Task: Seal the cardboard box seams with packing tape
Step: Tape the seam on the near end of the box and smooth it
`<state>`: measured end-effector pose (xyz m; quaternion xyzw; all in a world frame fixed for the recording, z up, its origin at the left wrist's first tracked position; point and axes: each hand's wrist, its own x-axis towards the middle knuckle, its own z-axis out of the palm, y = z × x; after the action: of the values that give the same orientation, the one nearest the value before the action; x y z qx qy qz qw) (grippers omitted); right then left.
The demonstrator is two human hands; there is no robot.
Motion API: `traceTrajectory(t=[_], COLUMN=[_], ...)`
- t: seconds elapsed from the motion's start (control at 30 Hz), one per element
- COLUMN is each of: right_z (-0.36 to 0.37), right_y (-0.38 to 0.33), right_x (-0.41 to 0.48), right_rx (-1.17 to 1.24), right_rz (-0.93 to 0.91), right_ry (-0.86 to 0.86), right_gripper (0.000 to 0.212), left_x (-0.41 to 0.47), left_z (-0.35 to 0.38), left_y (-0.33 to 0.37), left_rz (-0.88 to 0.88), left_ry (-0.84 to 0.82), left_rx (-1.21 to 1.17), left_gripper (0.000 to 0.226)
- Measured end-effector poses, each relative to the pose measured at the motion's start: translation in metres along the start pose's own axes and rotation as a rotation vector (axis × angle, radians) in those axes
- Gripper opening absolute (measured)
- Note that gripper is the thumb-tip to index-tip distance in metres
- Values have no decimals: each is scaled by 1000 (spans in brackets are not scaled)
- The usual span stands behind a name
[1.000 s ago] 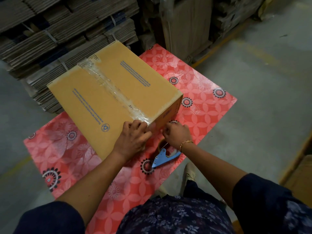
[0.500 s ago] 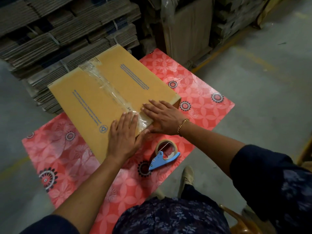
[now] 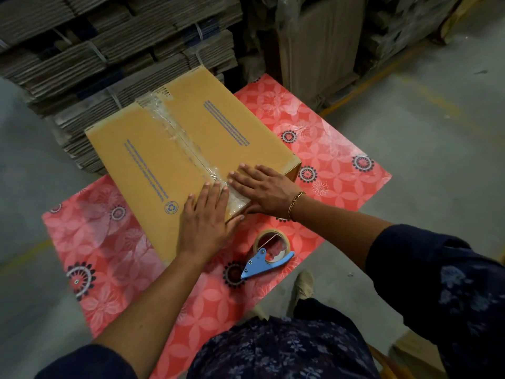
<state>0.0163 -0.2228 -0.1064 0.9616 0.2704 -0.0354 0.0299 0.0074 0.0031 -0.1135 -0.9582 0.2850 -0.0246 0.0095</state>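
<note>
while the tan cardboard box [image 3: 191, 149] lies on the red flower-patterned mat [image 3: 341, 170], both hands now press flat on its near end, where 1 second ago they were down at the front edge folding the tape over. the strip of clear packing tape [image 3: 180, 138] runs along the centre seam from the far edge to just between the 2 hands. the left hand [image 3: 203, 220] is spread open, palm down, fingers apart, its thumb hooked over the near corner; it grips nothing. the right hand [image 3: 263, 188] lies just beside it, also flat and open, fingers pointing across the tape end.

just behind the right wrist, on the mat, sits the roll of beige tape in its blue metal dispenser [image 3: 269, 255], touched by neither hand. beyond the fingertips, past the box, stand stacks of flattened grey cardboard [image 3: 109, 50].

this shift suggests the centre strip is cut and laid, and the hands are rubbing it down. the tape looks wrinkled midway, so more smoothing may be needed before any other seam is taped.
</note>
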Motion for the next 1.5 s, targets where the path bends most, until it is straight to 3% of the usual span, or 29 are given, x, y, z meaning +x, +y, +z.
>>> traceTrajectory(t=[0.23,0.37,0.53,0.73,0.9,1.07,1.23,1.37,1.5], right_z=[-7,-13,-17,-8,3,0,1,-4,-2], right_y=[9,16,28,28,32,31,19,22,21], right_x=[1,2,6,7,8,6,24,23,17], right_rx=[1,41,30,25,5,0,-44,-78,-77], right_rz=[-74,-126,-196,-212,-239,-223,-260,-251,-225], right_ry=[-61,-96,-73,-36,13,57,67,59,24], right_gripper=[85,79,87,85,69,77,75,74,75], left_x=[3,-1,-4,-7,-5,-4,-6,-5,-1], left_z=[3,2,-4,-1,3,2,12,7,6], left_y=[3,7,13,21,12,9,13,13,14], left_rz=[-1,-57,-137,-157,-98,-119,-227,-189,-132], left_ry=[4,-49,-48,-19,-109,-110,-49,2,-62], left_rx=[28,2,-92,-23,12,6,3,66,96], left_gripper=[78,92,85,74,83,108,89,78,77])
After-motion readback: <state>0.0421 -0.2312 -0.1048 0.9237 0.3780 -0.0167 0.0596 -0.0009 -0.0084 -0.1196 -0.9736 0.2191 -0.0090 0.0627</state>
